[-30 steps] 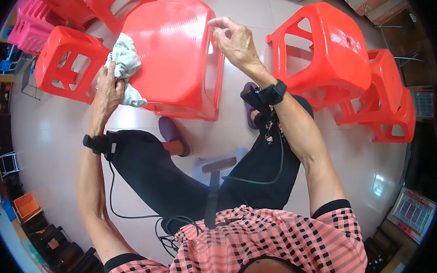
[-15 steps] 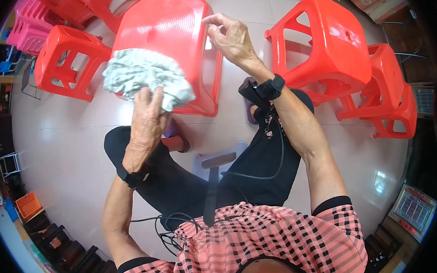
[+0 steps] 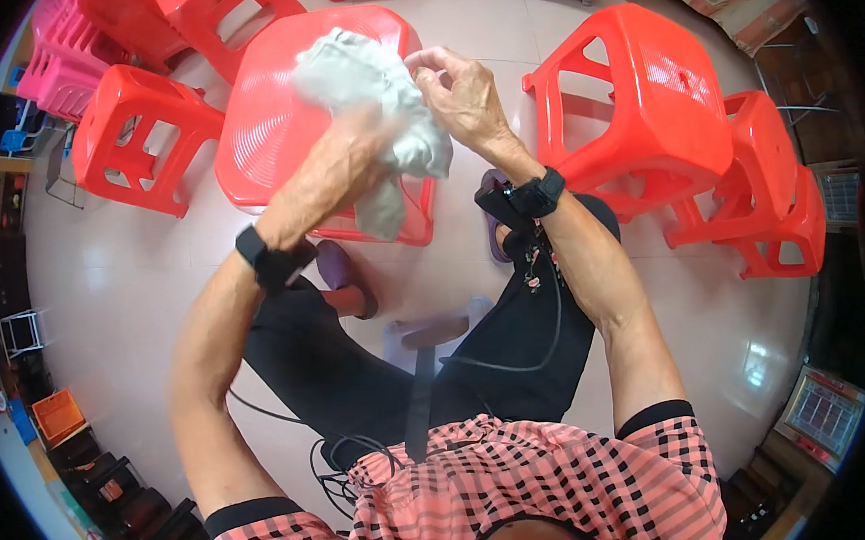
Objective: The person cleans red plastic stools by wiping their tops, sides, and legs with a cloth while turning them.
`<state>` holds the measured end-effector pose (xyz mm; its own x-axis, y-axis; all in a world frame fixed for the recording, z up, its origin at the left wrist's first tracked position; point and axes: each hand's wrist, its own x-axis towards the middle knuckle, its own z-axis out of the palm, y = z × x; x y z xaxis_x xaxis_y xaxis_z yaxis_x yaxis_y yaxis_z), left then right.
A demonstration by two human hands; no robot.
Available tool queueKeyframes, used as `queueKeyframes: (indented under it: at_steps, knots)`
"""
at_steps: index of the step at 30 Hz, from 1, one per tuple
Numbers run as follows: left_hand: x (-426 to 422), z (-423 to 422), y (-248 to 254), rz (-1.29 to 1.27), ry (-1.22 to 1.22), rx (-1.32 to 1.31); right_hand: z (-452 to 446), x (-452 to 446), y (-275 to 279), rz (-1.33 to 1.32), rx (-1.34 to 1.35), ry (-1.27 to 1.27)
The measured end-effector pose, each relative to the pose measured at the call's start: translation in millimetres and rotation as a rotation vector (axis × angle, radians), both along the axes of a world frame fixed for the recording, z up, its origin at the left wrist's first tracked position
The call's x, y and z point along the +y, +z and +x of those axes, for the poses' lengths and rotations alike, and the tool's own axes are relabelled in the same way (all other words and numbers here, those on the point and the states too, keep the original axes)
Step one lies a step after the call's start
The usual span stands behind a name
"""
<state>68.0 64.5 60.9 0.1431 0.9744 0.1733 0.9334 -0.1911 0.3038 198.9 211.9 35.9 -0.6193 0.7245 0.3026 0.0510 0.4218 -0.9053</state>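
A red plastic stool [image 3: 271, 131] with a ringed, shiny seat stands in front of me. Over the right part of its seat lies a pale green cloth [image 3: 414, 132], crumpled and partly blurred, hanging past the near edge. My left hand [image 3: 351, 151] is on the cloth and grips it, its fingers smeared by motion. At the stool's right edge, my right hand [image 3: 461, 95] has its fingers bent around the rim, next to the cloth.
More red stools stand at the right [image 3: 674, 97] and at the left [image 3: 137, 140]. Pink stacked stools [image 3: 63, 65] are at the upper left. A grey stool [image 3: 436, 331] is beneath me. An orange basket [image 3: 57, 416] lies far left.
My left hand and the cloth have moved from the seat's left side, along the near edge, to its right side. My right hand stays at the stool's right edge.
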Motion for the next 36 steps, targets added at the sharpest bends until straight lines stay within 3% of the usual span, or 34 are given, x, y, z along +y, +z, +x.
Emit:
queueKeyframes:
  at_steps: [4, 10, 14, 17, 18, 22, 24, 27, 31, 36]
  knots:
    - [45.6, -23.8, -1.8, -0.127, 0.010, 0.219, 2.0, -1.4, 5.0, 0.005, 0.001, -0.004]
    - [97.7, -53.0, -6.7, -0.088, 0.046, 0.328, 5.5, 0.9, 10.5, -0.024, 0.010, -0.010]
    - [120.7, -86.6, -3.7, -0.213, 0.222, 0.311, 8.3, -1.4, 17.6, -0.069, -0.054, -0.015]
    - [121.1, -120.9, 6.1, -0.244, 0.249, 0.453, 4.5, -0.6, 12.5, -0.034, -0.064, -0.029]
    - [121.9, -145.5, -6.7, -0.216, 0.370, 0.377, 3.9, -0.6, 11.8, -0.030, -0.069, -0.029]
    - [93.1, -215.5, -28.8, -0.115, 0.472, 0.325, -1.7, 2.4, 1.8, 0.003, -0.026, -0.003]
    - [69.1, -218.2, -16.1, -0.207, 0.614, 0.259, -2.3, 1.9, 2.0, -0.005, -0.032, 0.012]
    - [37.7, -235.4, -19.4, -0.205, 0.592, 0.016, -2.0, -0.2, 3.3, 0.001, -0.032, 0.021]
    - [-7.1, -238.5, -42.7, 0.053, 0.496, -0.062, -1.2, -1.4, 3.7, 0.004, -0.038, 0.014]
    - [-58.3, -197.7, -39.9, 0.050, 0.565, -0.060, 1.3, -2.3, 5.6, 0.027, -0.076, 0.021]
